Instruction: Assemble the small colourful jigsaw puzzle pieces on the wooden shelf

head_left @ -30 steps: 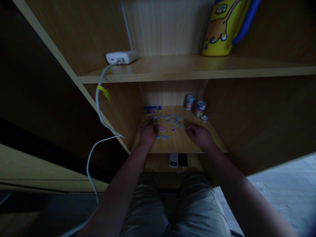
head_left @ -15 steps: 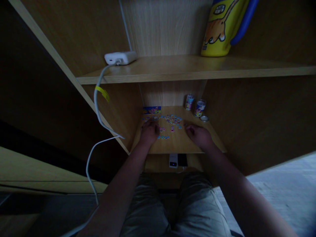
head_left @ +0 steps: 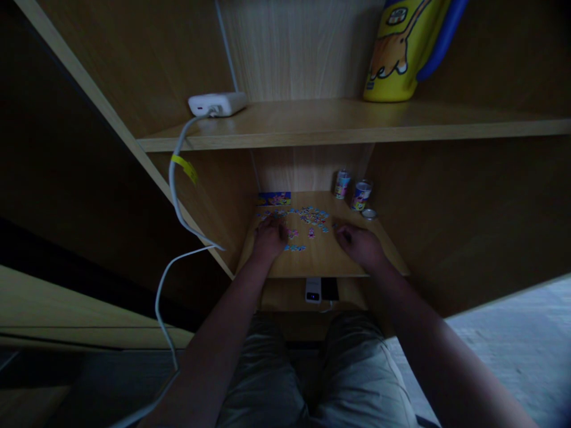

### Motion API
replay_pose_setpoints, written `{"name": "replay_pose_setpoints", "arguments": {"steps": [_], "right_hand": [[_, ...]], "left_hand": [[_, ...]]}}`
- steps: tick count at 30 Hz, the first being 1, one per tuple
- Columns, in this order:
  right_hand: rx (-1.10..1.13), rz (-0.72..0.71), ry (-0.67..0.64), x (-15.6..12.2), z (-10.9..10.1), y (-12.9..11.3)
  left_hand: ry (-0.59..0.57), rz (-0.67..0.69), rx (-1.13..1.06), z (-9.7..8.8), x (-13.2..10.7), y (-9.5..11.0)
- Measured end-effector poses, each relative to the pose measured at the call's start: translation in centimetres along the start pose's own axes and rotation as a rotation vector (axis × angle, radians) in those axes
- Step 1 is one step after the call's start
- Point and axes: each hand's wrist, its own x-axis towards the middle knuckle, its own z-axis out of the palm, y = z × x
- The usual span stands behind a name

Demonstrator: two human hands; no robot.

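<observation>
Small colourful jigsaw puzzle pieces (head_left: 312, 216) lie in a loose cluster on the lower wooden shelf board (head_left: 325, 261). My left hand (head_left: 270, 235) rests palm down at the left, over or beside more pieces, its fingers apart and partly hidden by the back of the hand. A short joined strip (head_left: 295, 248) and a pinkish group (head_left: 292, 233) lie right of it. To the right of the cluster, my right hand (head_left: 357, 240) is closed in a pinch; a tiny puzzle piece (head_left: 334, 225) shows at its fingertips. One pink piece (head_left: 311, 233) lies between the hands.
Behind the pieces stands a printed picture card (head_left: 275, 199). Two small cans (head_left: 342, 184) and a round lid (head_left: 369, 214) are at the back right. Overhead is another shelf (head_left: 303, 128) with a white charger (head_left: 218, 104) and a yellow mug (head_left: 395, 56). A white cable (head_left: 173, 190) hangs left.
Both hands stay nearly in place. The tiny piece at my right fingertips shows slightly differently; the laid-out pieces look the same.
</observation>
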Motion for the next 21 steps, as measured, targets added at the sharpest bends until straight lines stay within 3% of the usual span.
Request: {"name": "replay_pose_setpoints", "arguments": {"steps": [13,21], "right_hand": [[0.002,0.009,-0.027,0.03,-0.22,-0.19],[0.009,0.013,-0.017,0.04,-0.1,-0.08]], "left_hand": [[0.028,0.02,-0.005,0.77,0.38,-0.77],[0.05,0.048,0.008,0.05,0.13,-0.47]]}}
